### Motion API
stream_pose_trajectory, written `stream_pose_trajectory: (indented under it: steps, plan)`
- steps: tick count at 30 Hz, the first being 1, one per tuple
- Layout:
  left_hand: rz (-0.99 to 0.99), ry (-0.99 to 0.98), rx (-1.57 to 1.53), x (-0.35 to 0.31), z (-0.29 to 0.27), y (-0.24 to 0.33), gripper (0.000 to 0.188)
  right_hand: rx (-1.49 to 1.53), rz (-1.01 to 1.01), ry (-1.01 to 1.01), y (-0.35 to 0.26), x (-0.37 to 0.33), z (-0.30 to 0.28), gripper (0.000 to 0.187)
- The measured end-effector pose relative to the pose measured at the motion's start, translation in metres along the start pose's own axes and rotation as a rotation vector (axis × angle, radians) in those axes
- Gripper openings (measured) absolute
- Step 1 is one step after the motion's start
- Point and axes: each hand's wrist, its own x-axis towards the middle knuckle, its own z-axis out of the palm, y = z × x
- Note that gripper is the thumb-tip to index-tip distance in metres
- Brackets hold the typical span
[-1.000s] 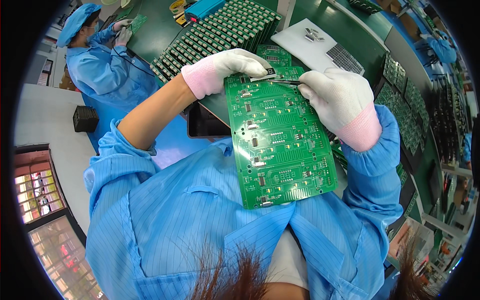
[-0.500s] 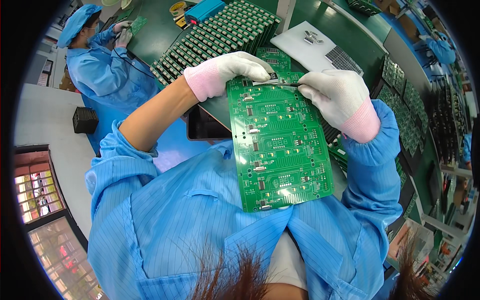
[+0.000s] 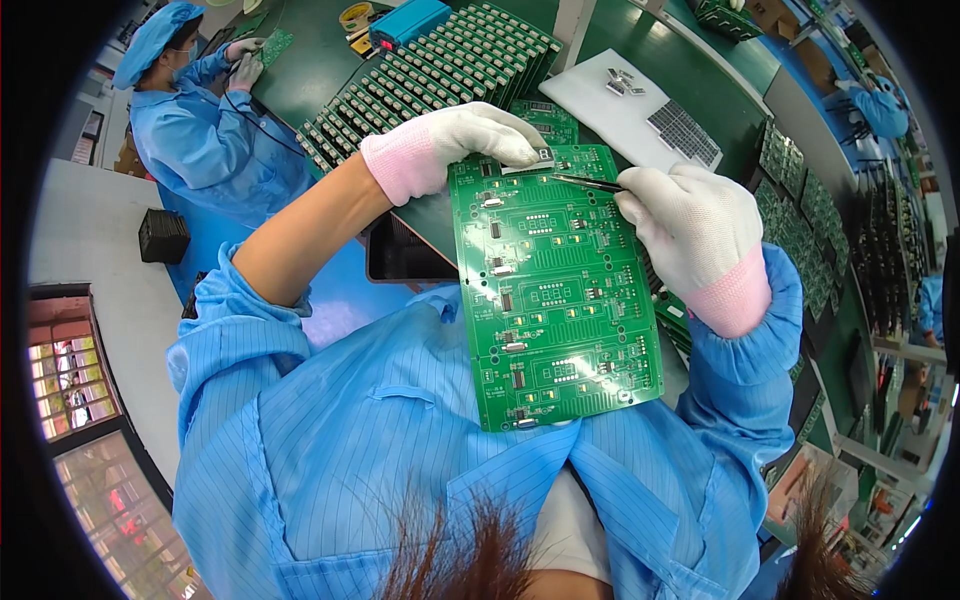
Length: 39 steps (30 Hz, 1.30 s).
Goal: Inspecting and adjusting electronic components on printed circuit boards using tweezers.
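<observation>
A large green circuit board (image 3: 560, 270) with repeated rows of small parts leans toward my chest, its near edge against my blue coat. My left hand (image 3: 460, 145), in a white glove with a pink cuff, is closed at the board's far edge. Its thumb and fingertips hold a small digit display (image 3: 544, 155) against the board. My right hand (image 3: 697, 225), gloved alike, is closed around dark tweezers (image 3: 592, 183). Their tips point left over the board, just below the display and apart from it. The left fingers' undersides are hidden.
Rows of upright circuit boards (image 3: 430, 85) stand on the green table beyond my left hand, with a blue box (image 3: 410, 25) behind them. A white foam sheet (image 3: 600, 100) bears loose displays (image 3: 622, 82) and a packed block of them (image 3: 684, 132). A co-worker (image 3: 215, 130) sits far left.
My right hand has moved down and to the right, drawing the tweezer tips away from the display. The board has shifted slightly left; my left hand keeps its grip.
</observation>
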Motion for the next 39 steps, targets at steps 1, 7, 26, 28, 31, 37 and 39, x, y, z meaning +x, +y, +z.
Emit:
stream_pose_trajectory:
  steps: [1,7,26,28,31,37,39]
  plan:
    - [0.001,-0.001,0.0,0.0,0.0,0.0,0.044,-0.002,0.001,0.0,0.0,0.0,0.0,0.011]
    - [0.012,0.031,-0.001,0.0,0.002,0.0,0.045,-0.075,0.002,-0.006,-0.005,0.001,0.007,0.011]
    - [-0.03,0.067,0.016,-0.003,0.005,0.003,0.048,-0.285,0.122,-0.042,-0.028,-0.001,0.008,0.007]
    - [-0.029,0.061,0.032,-0.004,0.005,0.005,0.047,-0.304,0.136,-0.013,-0.033,-0.002,0.008,0.007]
    - [-0.029,0.055,0.044,-0.004,0.004,0.006,0.046,-0.323,0.149,0.014,-0.036,-0.003,0.009,0.007]
    - [-0.003,0.046,0.05,-0.003,0.007,0.007,0.041,-0.236,0.085,0.052,-0.029,0.0,0.009,0.008]
    - [0.002,0.055,0.038,-0.004,0.011,0.008,0.04,-0.095,0.066,0.065,-0.016,0.0,0.011,0.008]
